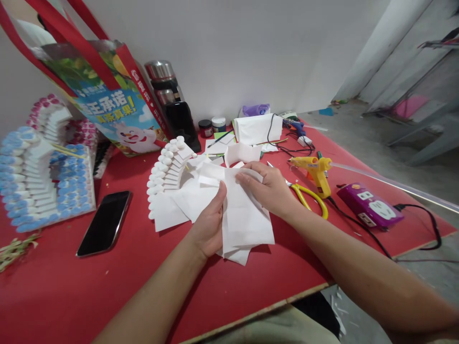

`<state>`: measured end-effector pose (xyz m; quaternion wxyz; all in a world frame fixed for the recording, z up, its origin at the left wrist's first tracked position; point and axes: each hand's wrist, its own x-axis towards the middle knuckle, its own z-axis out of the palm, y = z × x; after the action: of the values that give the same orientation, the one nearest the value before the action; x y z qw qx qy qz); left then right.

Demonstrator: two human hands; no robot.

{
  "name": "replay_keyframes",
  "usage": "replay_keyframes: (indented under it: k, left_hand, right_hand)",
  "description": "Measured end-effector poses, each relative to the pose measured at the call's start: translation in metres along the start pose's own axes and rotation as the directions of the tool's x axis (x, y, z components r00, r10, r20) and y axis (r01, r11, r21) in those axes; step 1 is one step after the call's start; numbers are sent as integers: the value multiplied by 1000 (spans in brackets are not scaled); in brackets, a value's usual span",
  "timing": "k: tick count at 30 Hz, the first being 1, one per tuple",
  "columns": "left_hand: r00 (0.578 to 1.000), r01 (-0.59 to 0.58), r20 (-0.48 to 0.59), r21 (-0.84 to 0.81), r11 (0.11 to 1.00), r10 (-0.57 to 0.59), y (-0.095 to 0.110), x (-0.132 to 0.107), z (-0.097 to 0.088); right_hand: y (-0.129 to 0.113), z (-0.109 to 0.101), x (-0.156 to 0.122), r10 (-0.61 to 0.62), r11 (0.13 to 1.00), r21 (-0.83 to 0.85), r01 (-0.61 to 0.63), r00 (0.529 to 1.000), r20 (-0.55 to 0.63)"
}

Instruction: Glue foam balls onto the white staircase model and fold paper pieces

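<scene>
Several white paper sheets [247,222] are lying overlapped and creased at the middle of the red table [107,286]. The left hand [211,222] is pinching the stack, thumb pressing on top, its fingers hidden beneath. The right hand [270,188] is gripping the upper edge, fingers pressed together and curled, just beside yellow scissors [311,198].

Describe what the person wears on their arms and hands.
Nothing is worn: the left hand and right hand are bare, without gloves, and no ring shows on the visible fingers. The left forearm and right forearm are uncovered as far as the picture reaches, with no sleeve, watch or bracelet.
</scene>
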<state>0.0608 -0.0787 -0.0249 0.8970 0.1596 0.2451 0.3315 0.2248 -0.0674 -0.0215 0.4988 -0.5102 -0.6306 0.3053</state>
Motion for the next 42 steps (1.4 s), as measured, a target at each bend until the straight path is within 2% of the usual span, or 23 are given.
replay_keyframes:
  k: [2, 4, 6, 8, 10, 15, 20, 25, 30, 33, 35, 37, 39, 40, 42]
  left_hand:
    - [1000, -29, 7, 55, 998, 28, -3, 0, -2]
    - [997, -80, 12, 122, 989, 79, -5, 0, -4]
    - [994, -109, 12, 172, 979, 109, -7, 0, -5]
    - [995, -96, 1, 194, 976, 97, -8, 0, -5]
    - [997, -77, -11, 206, 976, 81, -8, 0, -5]
    - [995, -87, -29, 188, 978, 94, -7, 0, -6]
    - [997, -81, -6, 182, 980, 83, -7, 3, -7]
    - [994, -99, -31, 208, 973, 107, -9, 3, -6]
    - [993, -79, -65, 225, 971, 96, -8, 3, -6]
    - [994, -68, -75, 211, 975, 86, 2, 0, -5]
    - [996, -55, -53, 176, 983, 65, 14, -3, -5]
    - [997, -79, 18, 128, 989, 78, 26, -7, -6]
    - [988, -144, 65, 111, 983, 138, 36, -9, -9]
    - [983, -181, 60, 108, 978, 175, 40, -9, -10]
    - [964, -267, 38, 104, 958, 264, 44, -10, -11]
  right_hand:
    - [0, 1, -1, 4, 1000, -7, -4, 1000, -18]
    - [0, 3, -1, 60, 997, 48, -60, 998, -11]
    - [-1, 3, -1, 166, 967, 190, -172, 985, 51]
    - [-2, 3, -1, 255, 898, 333, -287, 957, 136]
    - [-3, 3, -1, 276, 871, 375, -318, 947, 162]
    - [-4, 4, -1, 159, 974, 150, -167, 985, 66]
    - [-2, 5, -1, 143, 988, 55, -146, 988, 52]
    - [-2, 5, -2, 116, 993, -21, -115, 993, 27]
    - [-2, 4, -2, 118, 993, -25, -117, 992, 35]
    - [-3, -5, 1, 174, 982, 62, -176, 984, 36]
    - [-2, -15, 5, 182, 976, 126, -177, 983, -31]
    - [1, -25, 9, 103, 992, 82, -92, 983, -153]
    - [5, -32, 13, -30, 998, -68, 14, 972, -233]
    - [8, -34, 14, -86, 988, -147, 53, 969, -231]
    - [12, -34, 15, -149, 955, -278, 104, 978, -146]
